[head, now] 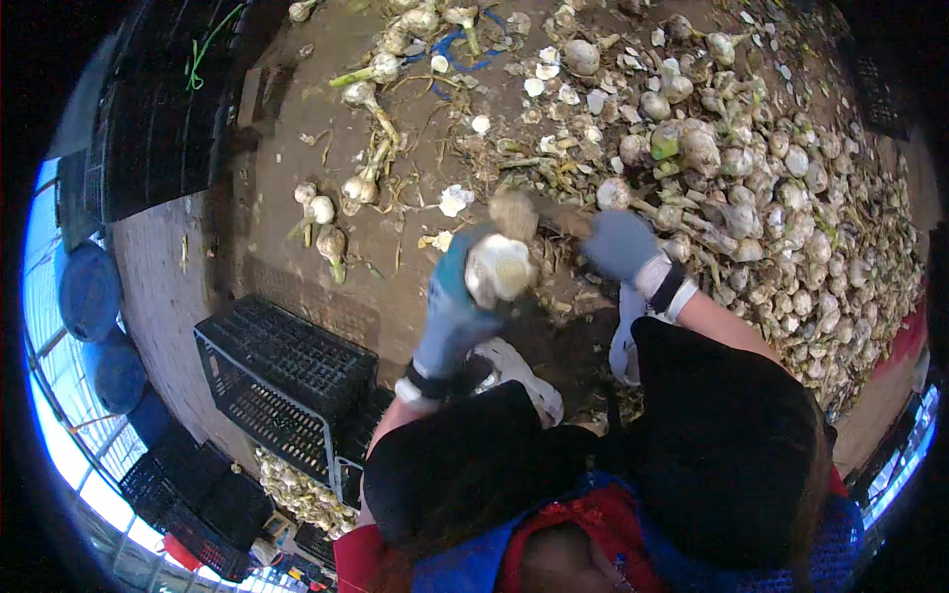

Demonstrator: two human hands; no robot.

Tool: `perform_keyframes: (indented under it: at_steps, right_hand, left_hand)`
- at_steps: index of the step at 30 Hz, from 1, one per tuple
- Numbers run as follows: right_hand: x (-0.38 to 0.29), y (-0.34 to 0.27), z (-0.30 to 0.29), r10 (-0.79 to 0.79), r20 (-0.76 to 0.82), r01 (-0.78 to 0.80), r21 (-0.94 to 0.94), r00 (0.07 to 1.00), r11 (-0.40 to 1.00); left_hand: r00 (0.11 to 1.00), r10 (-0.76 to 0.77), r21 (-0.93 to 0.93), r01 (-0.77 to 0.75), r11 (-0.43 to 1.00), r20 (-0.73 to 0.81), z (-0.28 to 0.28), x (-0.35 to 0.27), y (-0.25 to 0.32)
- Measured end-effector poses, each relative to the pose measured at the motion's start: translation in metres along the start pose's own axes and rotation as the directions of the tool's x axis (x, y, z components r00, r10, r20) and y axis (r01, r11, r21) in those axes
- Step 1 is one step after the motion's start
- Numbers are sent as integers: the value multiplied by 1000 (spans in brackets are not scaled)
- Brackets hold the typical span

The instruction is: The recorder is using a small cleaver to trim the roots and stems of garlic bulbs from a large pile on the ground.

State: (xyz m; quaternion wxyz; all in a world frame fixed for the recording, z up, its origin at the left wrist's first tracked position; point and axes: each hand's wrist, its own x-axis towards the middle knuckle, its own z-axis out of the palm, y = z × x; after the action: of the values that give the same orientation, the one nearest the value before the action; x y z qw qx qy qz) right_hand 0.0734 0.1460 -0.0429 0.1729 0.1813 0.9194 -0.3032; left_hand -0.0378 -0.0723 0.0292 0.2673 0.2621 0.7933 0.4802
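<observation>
My left hand (454, 300), in a grey and teal glove, grips a pale garlic bulb (498, 270) in front of my knees. Just beyond it a second garlic bulb (513, 215) is blurred; whether the same hand holds it I cannot tell. My right hand (621, 244), in a grey-blue glove, is curled near a blurred brownish stem or root; what is inside its fingers is hidden. A garlic bulb with its stalk (614, 194) lies just beyond the right hand, at the edge of a large heap of garlic (764, 215).
Black plastic crates (289, 370) stand at my left, with more garlic (296, 489) behind them. Loose bulbs (331, 243), peeled skins (534, 87) and blue twine (445, 48) lie on the dirt floor ahead. Blue barrels (89, 290) are at the far left.
</observation>
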Motion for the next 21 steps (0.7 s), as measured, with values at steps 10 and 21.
perform_keyframes:
  at_steps: [10,21]
  right_hand:
    - [-12,-25,0,36,476,-478,877,878,55]
    - [-39,2,84,-316,363,-238,897,876,371]
  left_hand:
    - [937,-274,-739,341,581,217,3,7,-51]
    - [925,-169,-586,348,731,339,24,31,-9]
